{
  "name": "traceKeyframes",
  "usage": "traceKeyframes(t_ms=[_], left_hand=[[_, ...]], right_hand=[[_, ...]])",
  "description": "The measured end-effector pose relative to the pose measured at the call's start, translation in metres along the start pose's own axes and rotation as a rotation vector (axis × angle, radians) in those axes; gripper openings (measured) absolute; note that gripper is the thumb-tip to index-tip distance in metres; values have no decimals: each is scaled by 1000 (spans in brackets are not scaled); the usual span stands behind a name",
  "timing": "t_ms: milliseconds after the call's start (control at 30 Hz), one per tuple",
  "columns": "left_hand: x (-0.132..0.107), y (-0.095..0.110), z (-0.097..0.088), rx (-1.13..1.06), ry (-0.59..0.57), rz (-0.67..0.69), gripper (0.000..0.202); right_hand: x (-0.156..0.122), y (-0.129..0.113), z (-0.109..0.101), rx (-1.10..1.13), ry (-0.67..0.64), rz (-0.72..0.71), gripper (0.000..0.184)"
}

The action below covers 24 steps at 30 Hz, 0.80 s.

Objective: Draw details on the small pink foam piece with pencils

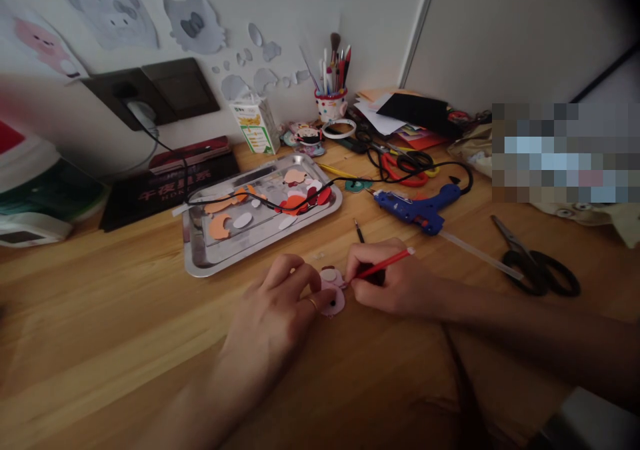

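Observation:
A small pink cutout figure [329, 275] lies on the wooden table, showing a pale oval and a black dot. My left hand [283, 303] has its bent fingers and thumb closed on the figure's left side, covering part of it. Gripped in my right hand [387, 283] is a slim red pencil [387, 261], its lower end meeting the figure's right edge. Just behind my right hand a dark pencil [359, 230] shows, partly hidden by the fingers.
Beyond my hands sits a metal tray [200, 261] of colored cutouts, crossed by a black cord. A blue glue gun [417, 207] and black-handled scissors [535, 267] lie to the right. A pen cup [331, 105], a carton [256, 127] and stacked paper [413, 113] line the wall.

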<state>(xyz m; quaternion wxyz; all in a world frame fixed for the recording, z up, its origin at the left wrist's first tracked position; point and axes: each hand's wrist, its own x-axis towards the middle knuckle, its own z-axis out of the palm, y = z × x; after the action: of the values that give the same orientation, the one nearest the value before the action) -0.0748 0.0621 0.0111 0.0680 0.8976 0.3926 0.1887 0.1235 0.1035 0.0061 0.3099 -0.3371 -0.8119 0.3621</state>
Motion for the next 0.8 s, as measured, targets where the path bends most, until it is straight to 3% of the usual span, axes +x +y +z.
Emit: traceKeyframes(t_ms=[800], left_hand=[[1, -1, -2, -17, 6, -3, 25]], right_hand=[[-1, -1, -1, 24, -37, 21, 6]])
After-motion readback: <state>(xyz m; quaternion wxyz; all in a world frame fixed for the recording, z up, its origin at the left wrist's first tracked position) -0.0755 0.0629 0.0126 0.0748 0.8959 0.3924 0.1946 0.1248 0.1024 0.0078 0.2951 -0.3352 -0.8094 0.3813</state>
